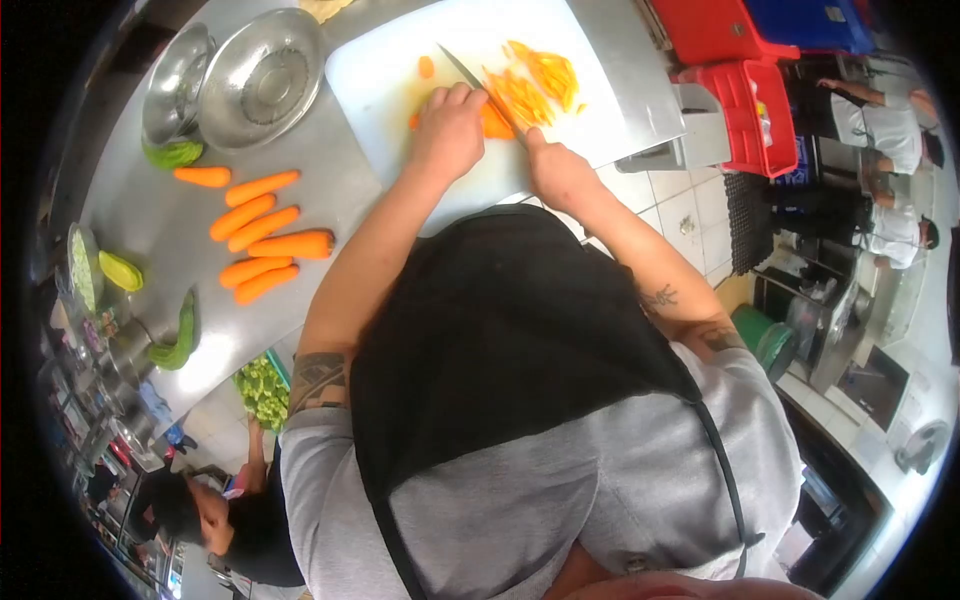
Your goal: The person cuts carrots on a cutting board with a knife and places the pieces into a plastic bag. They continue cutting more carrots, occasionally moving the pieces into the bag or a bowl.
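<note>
My right hand is closed round the handle of a kitchen knife, whose blade points up and to the left across the white cutting board. My left hand has its fingers curled over a carrot, pressing it to the board beside the blade. Most of that carrot is hidden by the fingers and the knife. Cut carrot strips lie in a loose heap right of the blade. A small carrot slice rests above my left hand.
Several whole peeled carrots lie on the steel table left of the board. Two metal bowls stand behind them. A green vegetable lies near the left edge. A red crate is at right; a person works at lower left.
</note>
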The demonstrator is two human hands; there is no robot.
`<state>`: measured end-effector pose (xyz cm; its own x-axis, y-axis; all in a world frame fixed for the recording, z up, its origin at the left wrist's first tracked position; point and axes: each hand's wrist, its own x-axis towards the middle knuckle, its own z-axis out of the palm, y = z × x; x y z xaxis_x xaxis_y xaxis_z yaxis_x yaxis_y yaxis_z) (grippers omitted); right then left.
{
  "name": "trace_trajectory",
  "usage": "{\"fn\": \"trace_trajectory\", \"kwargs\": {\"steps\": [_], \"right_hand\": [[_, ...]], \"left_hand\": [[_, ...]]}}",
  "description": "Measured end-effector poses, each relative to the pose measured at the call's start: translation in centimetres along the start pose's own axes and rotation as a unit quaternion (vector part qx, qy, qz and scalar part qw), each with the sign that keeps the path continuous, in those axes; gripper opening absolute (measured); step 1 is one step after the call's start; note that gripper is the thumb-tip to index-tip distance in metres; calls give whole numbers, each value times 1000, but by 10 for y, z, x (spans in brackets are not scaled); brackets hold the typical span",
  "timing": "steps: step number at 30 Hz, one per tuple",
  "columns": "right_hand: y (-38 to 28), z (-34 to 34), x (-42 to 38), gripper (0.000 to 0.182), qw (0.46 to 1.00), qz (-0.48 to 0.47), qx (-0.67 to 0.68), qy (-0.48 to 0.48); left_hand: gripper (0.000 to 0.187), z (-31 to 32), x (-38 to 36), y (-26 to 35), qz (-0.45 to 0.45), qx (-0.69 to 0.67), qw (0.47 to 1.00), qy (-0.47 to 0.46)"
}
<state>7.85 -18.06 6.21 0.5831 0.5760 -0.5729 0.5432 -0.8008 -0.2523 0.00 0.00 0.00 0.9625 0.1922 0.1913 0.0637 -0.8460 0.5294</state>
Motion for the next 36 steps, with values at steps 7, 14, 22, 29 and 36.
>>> {"fn": "trace_trajectory", "kwargs": {"steps": [7,14,22,29,36], "right_hand": [[-33,-47,-35,33,999,-1,-11,-50],[-18,-5,-4,32,1000,-9,14,-9],[-9,6,-25,29,1000,11,13,-8],[-1,13,-6,25,998,-24,52,30],[-3,11,-8,27,998,-14,58,22]], "left_hand": [[28,-14,-7,-8,0,19,1000,-4],[29,-9,-7,0,6,-5,1000,9],[31,-4,-5,3,-6,-19,1000,18],[14,-13,14,-33,-14,-88,995,-47],[18,-33,41,-86,-37,42,998,24]]}}
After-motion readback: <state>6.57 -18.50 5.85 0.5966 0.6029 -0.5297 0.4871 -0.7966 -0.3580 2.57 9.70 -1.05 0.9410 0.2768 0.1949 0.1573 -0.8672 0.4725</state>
